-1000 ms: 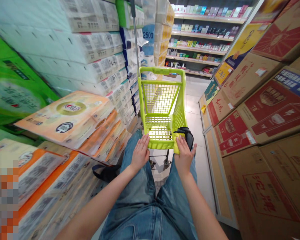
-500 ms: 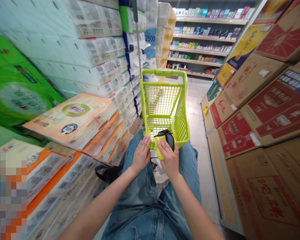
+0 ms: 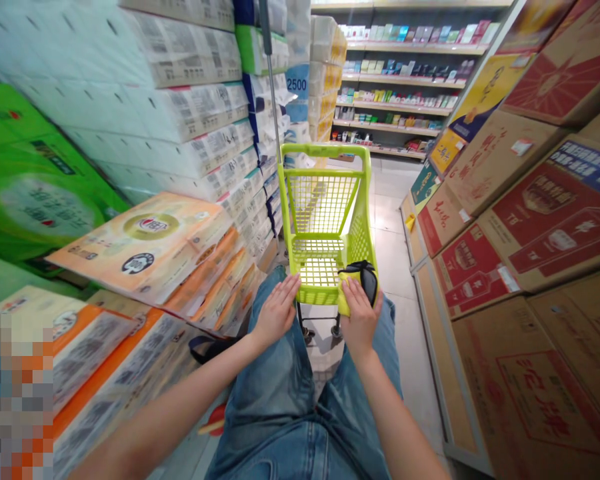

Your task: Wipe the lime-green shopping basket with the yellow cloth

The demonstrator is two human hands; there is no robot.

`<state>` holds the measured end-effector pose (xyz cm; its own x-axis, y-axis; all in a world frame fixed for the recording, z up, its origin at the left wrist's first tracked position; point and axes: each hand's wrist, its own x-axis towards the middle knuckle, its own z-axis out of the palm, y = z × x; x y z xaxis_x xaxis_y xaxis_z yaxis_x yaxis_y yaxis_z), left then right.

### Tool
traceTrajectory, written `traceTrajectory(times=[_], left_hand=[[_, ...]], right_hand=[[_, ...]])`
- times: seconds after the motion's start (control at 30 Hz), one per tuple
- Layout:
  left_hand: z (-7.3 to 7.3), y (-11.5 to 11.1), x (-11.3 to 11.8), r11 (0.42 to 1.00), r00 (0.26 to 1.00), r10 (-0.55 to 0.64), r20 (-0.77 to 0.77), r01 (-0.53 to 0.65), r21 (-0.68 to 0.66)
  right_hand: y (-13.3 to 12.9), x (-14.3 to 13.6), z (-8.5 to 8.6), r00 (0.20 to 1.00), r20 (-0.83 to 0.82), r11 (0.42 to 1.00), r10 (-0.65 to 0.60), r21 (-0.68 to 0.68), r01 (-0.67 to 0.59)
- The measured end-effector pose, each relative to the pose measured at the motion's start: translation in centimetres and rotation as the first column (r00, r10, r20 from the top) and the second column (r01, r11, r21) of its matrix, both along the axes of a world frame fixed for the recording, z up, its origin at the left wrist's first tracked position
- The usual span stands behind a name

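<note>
A lime-green shopping cart [image 3: 325, 235] with a grid basket stands between my knees. My right hand [image 3: 359, 313] is pressed round a yellow cloth [image 3: 345, 293] at the cart's near right corner. A black item [image 3: 367, 277] with a dark, shiny side lies against the cloth, just beyond my fingers. My left hand [image 3: 279, 307] rests at the near left corner of the cart, fingers stretched out and side by side, holding nothing. A thin metal pole [image 3: 274, 100] rises at the cart's far left corner.
Stacked tissue packs [image 3: 195, 113] line the left side, with an orange pack [image 3: 150, 230] nearer me. Cardboard cartons [image 3: 505, 160] are piled on the right. Shelves of small boxes [image 3: 400, 83] stand at the aisle's far end. A red object [image 3: 214, 421] lies low by my left leg.
My right hand has moved right along the cart's near edge with the yellow cloth and black item. The cart's wheels now show below. My left hand has barely shifted.
</note>
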<state>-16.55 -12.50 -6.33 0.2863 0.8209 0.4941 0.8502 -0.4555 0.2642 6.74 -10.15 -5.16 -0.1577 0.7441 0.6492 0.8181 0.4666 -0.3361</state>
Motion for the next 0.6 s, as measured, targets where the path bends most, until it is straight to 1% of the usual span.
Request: traceTrajectory(times=[0.17, 0.23, 0.3, 0.37, 0.47, 0.53, 0.6], left_hand=[[0.5, -0.4, 0.0, 0.998, 1.000, 0.005, 0.002, -0.005, -0.055], [0.6, -0.4, -0.3, 0.997, 1.000, -0.018, -0.013, 0.017, -0.077], [0.7, -0.4, -0.6, 0.995, 0.999, -0.035, -0.030, 0.032, -0.093], [0.8, -0.4, -0.8, 0.994, 0.999, -0.036, -0.040, 0.032, -0.103], [0.9, -0.4, -0.6, 0.995, 0.999, -0.023, -0.032, 0.019, -0.100], [0.9, -0.4, -0.2, 0.996, 1.000, -0.014, -0.017, 0.012, -0.094], [0.8, -0.4, 0.1, 0.996, 1.000, -0.005, -0.005, 0.005, -0.087]], right_hand=[[-1.3, -5.8, 0.5, 0.991, -0.011, 0.988, 0.135, -0.070, -0.135], [-1.5, -7.4, 0.6, 0.986, -0.009, 0.983, 0.166, -0.084, -0.166], [-1.6, -7.9, 0.7, 0.983, -0.003, 0.979, 0.185, -0.081, -0.185], [-1.6, -7.4, 0.6, 0.975, 0.014, 0.973, 0.221, -0.068, -0.220], [-1.2, -4.7, 0.3, 0.960, 0.056, 0.961, 0.274, -0.046, -0.271], [-0.8, -2.1, 0.1, 0.964, 0.080, 0.968, 0.252, -0.037, -0.250], [-0.1, 0.6, 0.0, 0.979, 0.094, 0.983, 0.181, -0.020, -0.180]])
